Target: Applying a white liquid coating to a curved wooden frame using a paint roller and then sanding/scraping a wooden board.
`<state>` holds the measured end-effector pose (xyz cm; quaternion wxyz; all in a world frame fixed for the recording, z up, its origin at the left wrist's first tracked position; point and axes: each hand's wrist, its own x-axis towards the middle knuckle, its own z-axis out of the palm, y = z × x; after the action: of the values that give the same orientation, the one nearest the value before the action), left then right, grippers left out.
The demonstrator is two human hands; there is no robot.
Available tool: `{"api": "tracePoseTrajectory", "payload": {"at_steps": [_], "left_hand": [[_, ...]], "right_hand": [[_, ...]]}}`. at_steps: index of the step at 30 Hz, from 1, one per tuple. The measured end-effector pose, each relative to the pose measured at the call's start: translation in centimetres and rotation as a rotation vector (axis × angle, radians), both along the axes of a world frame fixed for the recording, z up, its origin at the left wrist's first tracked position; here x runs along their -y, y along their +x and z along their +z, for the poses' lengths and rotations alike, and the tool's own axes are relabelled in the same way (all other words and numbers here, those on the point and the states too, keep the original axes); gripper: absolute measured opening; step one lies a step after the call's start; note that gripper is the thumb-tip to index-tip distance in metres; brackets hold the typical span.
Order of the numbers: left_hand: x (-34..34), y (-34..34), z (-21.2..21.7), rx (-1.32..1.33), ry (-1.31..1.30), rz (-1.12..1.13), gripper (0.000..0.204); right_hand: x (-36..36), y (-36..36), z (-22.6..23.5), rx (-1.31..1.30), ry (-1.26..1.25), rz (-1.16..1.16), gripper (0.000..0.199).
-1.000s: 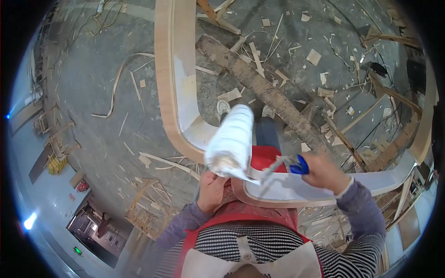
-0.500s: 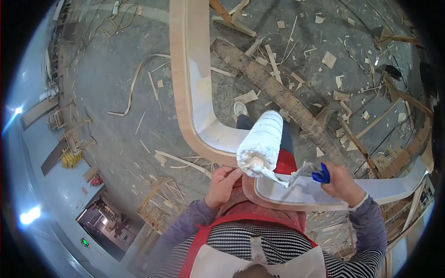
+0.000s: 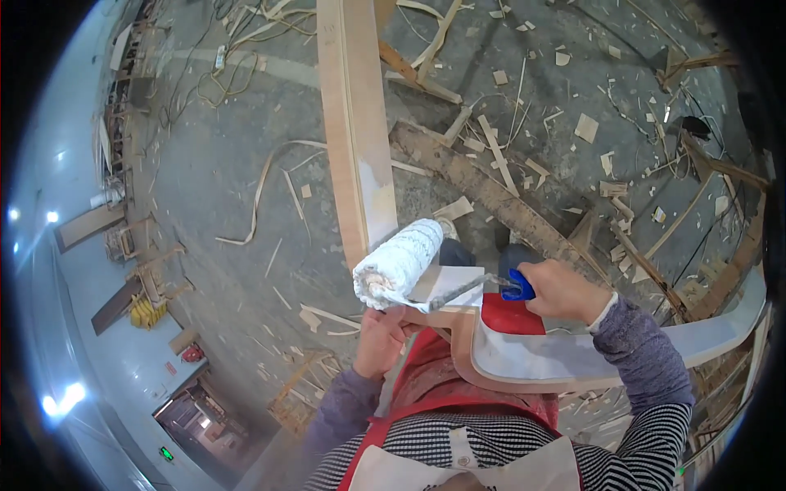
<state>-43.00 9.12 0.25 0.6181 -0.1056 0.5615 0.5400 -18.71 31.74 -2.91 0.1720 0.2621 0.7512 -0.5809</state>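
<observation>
My right hand [image 3: 565, 290] is closed around the blue handle [image 3: 517, 285] of a paint roller. The roller's fluffy white sleeve [image 3: 401, 252], coated in white, lies over the bend of a long, curved wooden piece [image 3: 342, 123]. White coating covers part of that piece's inner face; higher up, it is bare wood. Just below the sleeve, my left hand [image 3: 381, 340] pinches the wood's lower edge, its fingertips partly hidden. A second curved stretch [image 3: 565, 353], white on its inner face, runs right from my red apron; whether both stretches join cannot be told.
Wood scraps and strips litter the grey floor [image 3: 221, 164]. A worn, dirty plank [image 3: 491, 188] lies diagonally ahead, wooden supports [image 3: 712, 164] stand right, and a cable [image 3: 214, 78] coils far left. A doorway [image 3: 201, 421] opens in the wall at lower left.
The roller has moved left and lower, from above the gap between the curved stretches onto the left bend. My right hand followed leftward and slightly up. My left hand keeps its hold while the view shifts.
</observation>
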Motion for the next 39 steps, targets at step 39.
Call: {"api": "tracePoseTrajectory", "payload": {"at_steps": [39], "left_hand": [[-1.0,0.8,7.2,-0.089,-0.02,-0.104,0.023]], "right_hand": [[-13.8,-15.2,3.3,-0.199,0.349,-0.752,0.02]]}}
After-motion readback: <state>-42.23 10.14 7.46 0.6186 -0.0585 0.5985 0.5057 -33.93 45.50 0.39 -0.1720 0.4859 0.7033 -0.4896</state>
